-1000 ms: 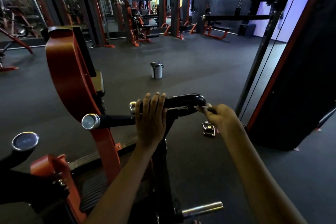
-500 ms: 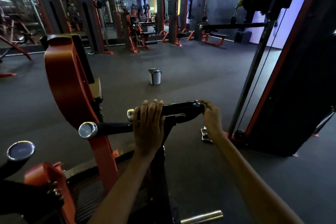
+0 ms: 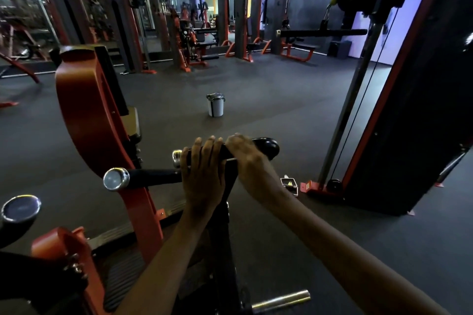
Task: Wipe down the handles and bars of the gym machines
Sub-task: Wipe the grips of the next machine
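The person is bending over a red machine, and both hands are sitting side by side on its black handle [image 3: 265, 147]. The left hand [image 3: 204, 174] is wrapping over the top of the grip, fingers curled round it. The right hand [image 3: 245, 153] is touching it on its outer side, closing round the same grip, with the rounded end of the handle poking out just past its knuckles. A cloth is not showing in either fist; the light is dim, so I cannot tell whether one is bunched inside.

Judging by that, the work is only in its early part. This one grip is being dealt with now. Just below and to the far side of the left hand, a second black bar [image 3: 153, 176] with a chrome cap is waiting, and another capped bar [image 3: 20, 210] is lying further off the same way. Beyond the hands a small bucket [image 3: 215, 105] is standing on the floor, and rows of other machines [image 3: 243, 20] are looking untouched.
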Tool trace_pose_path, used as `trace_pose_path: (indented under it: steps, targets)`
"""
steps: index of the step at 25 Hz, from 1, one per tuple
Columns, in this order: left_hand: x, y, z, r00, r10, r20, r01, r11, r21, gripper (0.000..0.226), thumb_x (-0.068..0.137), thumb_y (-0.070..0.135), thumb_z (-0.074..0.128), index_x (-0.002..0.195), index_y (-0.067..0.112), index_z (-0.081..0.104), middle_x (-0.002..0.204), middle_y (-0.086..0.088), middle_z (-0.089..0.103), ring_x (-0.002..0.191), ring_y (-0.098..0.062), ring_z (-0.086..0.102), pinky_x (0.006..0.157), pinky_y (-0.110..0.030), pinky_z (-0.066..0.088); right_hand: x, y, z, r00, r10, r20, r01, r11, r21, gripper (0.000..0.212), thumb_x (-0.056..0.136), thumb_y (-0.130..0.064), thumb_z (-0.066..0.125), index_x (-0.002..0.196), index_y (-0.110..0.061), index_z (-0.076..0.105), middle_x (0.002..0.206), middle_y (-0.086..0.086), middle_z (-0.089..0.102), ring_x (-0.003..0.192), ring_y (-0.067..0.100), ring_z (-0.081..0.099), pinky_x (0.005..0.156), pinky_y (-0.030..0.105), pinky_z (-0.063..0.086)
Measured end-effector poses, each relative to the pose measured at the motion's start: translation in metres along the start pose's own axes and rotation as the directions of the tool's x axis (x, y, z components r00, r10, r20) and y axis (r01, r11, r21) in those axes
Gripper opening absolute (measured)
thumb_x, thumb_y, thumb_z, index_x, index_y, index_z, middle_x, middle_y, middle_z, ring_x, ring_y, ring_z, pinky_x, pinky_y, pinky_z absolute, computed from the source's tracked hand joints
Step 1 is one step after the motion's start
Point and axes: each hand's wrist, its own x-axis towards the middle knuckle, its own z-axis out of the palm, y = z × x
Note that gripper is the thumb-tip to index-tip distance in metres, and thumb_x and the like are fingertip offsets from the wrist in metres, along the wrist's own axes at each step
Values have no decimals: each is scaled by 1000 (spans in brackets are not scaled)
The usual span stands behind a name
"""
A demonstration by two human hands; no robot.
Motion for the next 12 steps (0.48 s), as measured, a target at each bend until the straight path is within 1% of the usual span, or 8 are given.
trace_pose_path:
  steps: [1,2,6,7,8,10,11,12]
  targets:
    - [-1,0,-1,1000,6,-3,-6,1000,-4,39,99,27,37,132,12,51,132,-9,57,129,-29,43,110,-45,25,-5,2,2,992,-126,23,127,991,-47,47,80,7,34,123,9,54,123,24,57,121,36,50,106,43,38]
    - [-1,-1,-2,1000,15,-1,-15,1000,-16,39,99,27,37,132,11,51,132,-9,57,129,-30,43,110,-45,24,-5,13,0,987,-163,1,163,985,-63,48,80,7,34,124,9,53,124,24,57,123,36,48,106,42,36]
    - [0,-2,-8,999,19,43,-17,999,-46,41,99,26,37,134,11,51,134,-9,55,131,-30,40,112,-44,21,-15,42,-5,986,-43,-163,37,998,-43,45,80,19,51,123,6,55,127,22,56,125,32,46,105,43,39]
    - [1,-2,-10,998,18,56,-15,999,-45,41,99,26,37,135,11,50,134,-9,54,131,-30,39,113,-44,20,-17,41,-3,979,2,-202,-5,1000,-15,44,81,19,52,123,6,55,127,22,56,126,31,47,106,42,40]
    - [1,-2,-12,997,19,72,-16,999,-47,41,99,25,38,136,11,49,135,-9,54,132,-29,38,113,-45,20,-18,38,2,970,52,-239,-51,999,10,42,83,18,51,123,6,55,127,22,55,126,31,47,107,39,40]
    - [0,-3,-16,994,24,107,-18,999,-51,42,99,26,39,137,11,48,135,-9,53,133,-29,37,114,-45,21,-23,33,6,941,162,-298,-150,987,61,39,87,14,46,124,6,54,127,22,55,125,27,48,109,26,36]
    - [0,-3,-18,992,28,124,-22,998,-53,42,100,26,39,138,11,48,136,-9,52,134,-29,37,114,-45,20,-27,39,7,911,261,-321,-240,965,103,37,88,11,43,123,6,55,123,21,58,119,25,52,105,21,39]
    - [-1,-3,-21,990,28,137,-20,998,-58,42,100,27,38,138,11,49,136,-9,52,134,-29,38,115,-45,20,-32,46,5,847,410,-337,-377,912,161,34,90,10,41,119,6,57,114,21,61,109,25,58,96,20,45]
